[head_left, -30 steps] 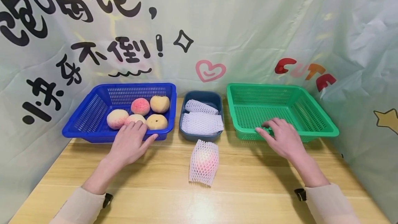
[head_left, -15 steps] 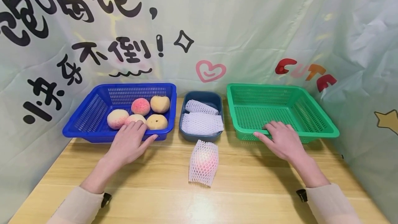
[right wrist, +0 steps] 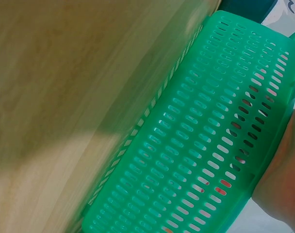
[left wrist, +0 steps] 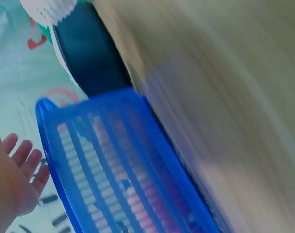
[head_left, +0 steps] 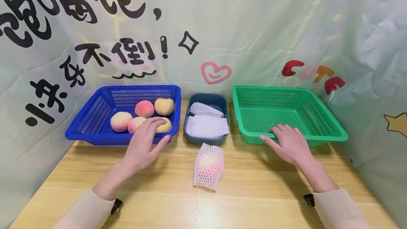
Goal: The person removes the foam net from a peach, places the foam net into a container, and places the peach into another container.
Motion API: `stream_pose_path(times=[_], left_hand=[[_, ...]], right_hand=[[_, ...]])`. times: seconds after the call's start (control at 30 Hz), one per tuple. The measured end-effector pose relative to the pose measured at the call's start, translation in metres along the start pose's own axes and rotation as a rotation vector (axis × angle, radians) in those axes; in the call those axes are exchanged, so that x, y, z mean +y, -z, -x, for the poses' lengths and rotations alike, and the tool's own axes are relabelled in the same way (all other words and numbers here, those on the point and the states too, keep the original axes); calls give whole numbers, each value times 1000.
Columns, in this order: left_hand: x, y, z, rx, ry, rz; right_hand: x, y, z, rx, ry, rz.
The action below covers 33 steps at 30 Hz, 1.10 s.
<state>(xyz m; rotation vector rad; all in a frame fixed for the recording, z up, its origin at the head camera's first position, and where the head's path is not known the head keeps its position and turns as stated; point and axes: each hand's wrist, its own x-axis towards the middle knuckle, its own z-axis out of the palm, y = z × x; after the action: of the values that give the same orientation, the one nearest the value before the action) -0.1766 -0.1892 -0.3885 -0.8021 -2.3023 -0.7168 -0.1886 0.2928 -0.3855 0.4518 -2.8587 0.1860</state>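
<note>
Several peaches, one of them pink [head_left: 144, 109], lie in the blue basket [head_left: 95, 138] on the left. My left hand [head_left: 144, 142] reaches over its front rim, fingers relaxed above a yellowish peach [head_left: 166, 125] that they partly cover. In the left wrist view, the left hand's fingers [left wrist: 24, 150] are spread beside the rim. My right hand [head_left: 290, 144] rests at the front rim of the green basket [head_left: 318, 138], thumb outside and fingers inside, with nothing visible held. Between the hands, a peach in a white foam net [head_left: 208, 167] lies on the table.
A small dark blue tray [head_left: 189, 138] with white foam nets [head_left: 207, 126] stands between the baskets. The wooden table [head_left: 178, 207] ends at a printed cloth backdrop [head_left: 254, 27] behind and at both sides.
My left hand has shifted right along the blue basket, from a pinkish peach to the yellowish one at the front right. The right hand has settled slightly at the green rim.
</note>
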Motion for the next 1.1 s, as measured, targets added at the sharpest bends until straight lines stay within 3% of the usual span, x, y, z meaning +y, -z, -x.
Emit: stream_pose_path(times=[0.1,0.23,0.67,0.93,1.1], left_hand=[[10,-7,-3,-8,-33,78],[21,-17,-7,-75,-74,147],[43,-52,-13,-415,-190,209],[49,-70,-15,-674,-165,244],[54,-76,-18,-765,-155,267]], right_hand=[[0,-1,0,-5,-2,0],[0,-2,0,-5,-6,-3],[0,-3,1,7,-7,-1],[0,-3,1,6,-5,0],[0,-2,1,12,-7,1]])
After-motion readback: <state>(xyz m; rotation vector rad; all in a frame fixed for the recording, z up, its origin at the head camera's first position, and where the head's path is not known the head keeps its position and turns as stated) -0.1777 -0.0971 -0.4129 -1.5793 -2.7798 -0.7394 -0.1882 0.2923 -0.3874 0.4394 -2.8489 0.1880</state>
